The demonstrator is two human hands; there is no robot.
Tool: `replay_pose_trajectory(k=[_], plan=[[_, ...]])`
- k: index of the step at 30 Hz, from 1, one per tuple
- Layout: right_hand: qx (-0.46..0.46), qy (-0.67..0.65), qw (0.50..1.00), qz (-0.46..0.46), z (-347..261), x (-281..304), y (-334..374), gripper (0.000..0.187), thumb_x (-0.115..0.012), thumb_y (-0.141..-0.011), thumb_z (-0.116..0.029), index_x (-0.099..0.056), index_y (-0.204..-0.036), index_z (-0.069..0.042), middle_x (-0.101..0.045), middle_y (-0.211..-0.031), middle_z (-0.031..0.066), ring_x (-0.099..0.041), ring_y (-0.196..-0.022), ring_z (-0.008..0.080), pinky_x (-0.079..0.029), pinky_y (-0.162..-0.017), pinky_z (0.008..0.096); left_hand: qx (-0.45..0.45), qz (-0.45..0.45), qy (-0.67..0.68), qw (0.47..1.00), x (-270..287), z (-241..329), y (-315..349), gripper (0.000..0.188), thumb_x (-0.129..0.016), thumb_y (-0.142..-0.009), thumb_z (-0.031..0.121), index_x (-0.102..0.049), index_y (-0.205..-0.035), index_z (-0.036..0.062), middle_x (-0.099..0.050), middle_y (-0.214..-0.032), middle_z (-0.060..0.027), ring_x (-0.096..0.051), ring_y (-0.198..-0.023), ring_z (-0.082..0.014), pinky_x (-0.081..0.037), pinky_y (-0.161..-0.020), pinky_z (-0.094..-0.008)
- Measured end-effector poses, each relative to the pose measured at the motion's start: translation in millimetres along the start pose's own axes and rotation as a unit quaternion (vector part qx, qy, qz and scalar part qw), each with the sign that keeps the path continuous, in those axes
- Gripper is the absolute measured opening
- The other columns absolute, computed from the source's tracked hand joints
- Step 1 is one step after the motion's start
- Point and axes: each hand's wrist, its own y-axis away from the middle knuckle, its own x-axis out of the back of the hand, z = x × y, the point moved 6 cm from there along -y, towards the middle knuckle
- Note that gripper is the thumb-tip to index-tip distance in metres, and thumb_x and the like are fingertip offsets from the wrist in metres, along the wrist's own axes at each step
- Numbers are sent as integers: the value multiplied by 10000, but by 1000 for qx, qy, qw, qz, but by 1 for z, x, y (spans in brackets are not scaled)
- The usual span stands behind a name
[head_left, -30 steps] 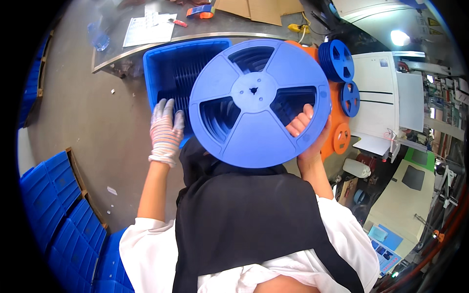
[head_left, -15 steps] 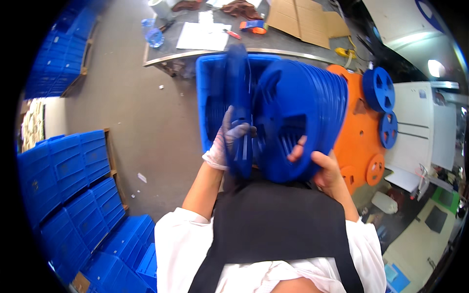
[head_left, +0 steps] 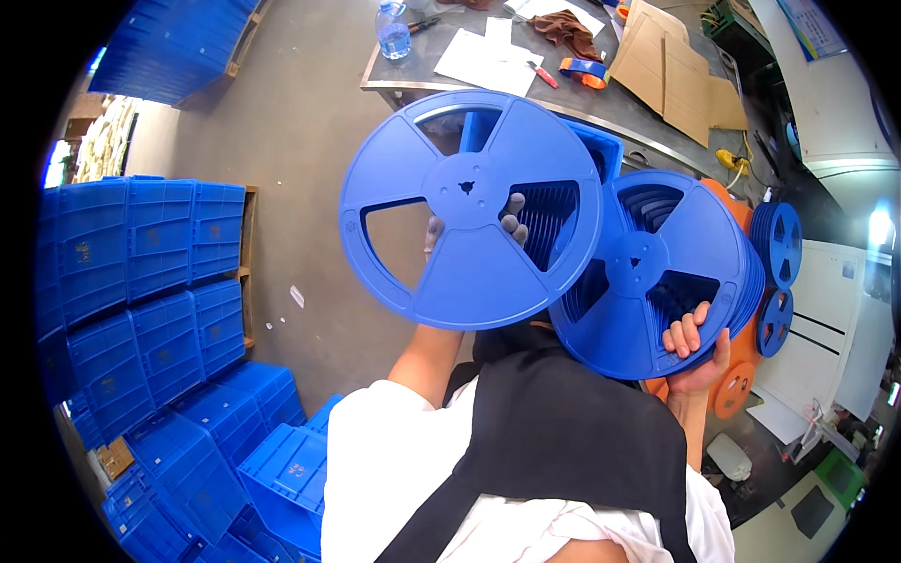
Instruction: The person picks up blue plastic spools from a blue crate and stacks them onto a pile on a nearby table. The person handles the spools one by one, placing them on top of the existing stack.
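Note:
My left hand (head_left: pixel 513 221), in a pale glove, is behind a blue plastic reel (head_left: pixel 469 281) with three windows. Its grey fingertips show through two of these openings, and the reel's flat face is turned up toward me. On the right, my bare right hand (head_left: pixel 693 349) grips the lower rim of a tightly nested stack of blue reels (head_left: pixel 615 330), fingers hooked through a window and thumb outside. The held reel partly covers a blue crate (head_left: pixel 603 148), and more reels show through its right window.
Beyond stands a grey worktable (head_left: pixel 422 66) with a water bottle (head_left: pixel 393 33), papers, a tape roll (head_left: pixel 584 72) and cardboard (head_left: pixel 657 75). Stacked blue crates (head_left: pixel 155 235) line the left. Orange reels (head_left: pixel 734 389) and smaller blue reels (head_left: pixel 776 244) stand at the right.
The left-hand reel has turned from edge-on to face-up and separated from the stack toward the left. My right hand stays on the stack. The view has shifted left.

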Motion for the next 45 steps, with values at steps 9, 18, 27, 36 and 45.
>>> replay_pose_trajectory(k=[9,18,27,36,45], plan=[[70,-101,990,-71,-3,7,-2,390,-643,-904,-414,-432,-922,-87,-429,-571,-48,-442,-473,88,-412,-560,272,-126,19,-99,987,14,61,32,807,-700,-833,380,-341,-1476,49,-359,-1483,-245,-545,-1160,-331,-382,-1091,-468],[115,-140,973,-147,-5,-24,-11,377,-645,-911,-408,-451,-897,-85,-453,-576,-36,-472,-509,98,-416,-568,287,-124,-42,-220,967,-8,98,47,724,-691,-864,329,-363,-1465,92,-332,-1471,-289,-541,-1196,-334,-406,-1084,-504],[65,-70,991,-93,15,-45,-23,401,-609,-909,-447,-473,-952,-72,-476,-636,2,-487,-581,125,-425,-627,311,51,278,-484,828,78,59,40,494,-577,-950,217,-424,-1399,77,-628,-1099,-123,-627,-944,-236,-514,-885,-404],[-142,211,966,46,91,-101,-23,397,-733,-819,-180,-563,-1117,20,-684,-943,149,-669,-875,234,-526,-818,358,207,397,-393,803,104,-31,16,687,-648,-927,281,-274,-1483,127,-618,-1152,-126,-619,-1005,-256,-529,-890,-373],[-80,83,987,108,69,-48,-14,338,-668,-874,-273,-543,-1076,-33,-561,-760,56,-574,-697,182,-513,-728,352,7,231,-271,934,8,8,36,720,-735,-808,356,-445,-1361,-2,-583,-1245,-180,-552,-1201,-350,-446,-1055,-529]])
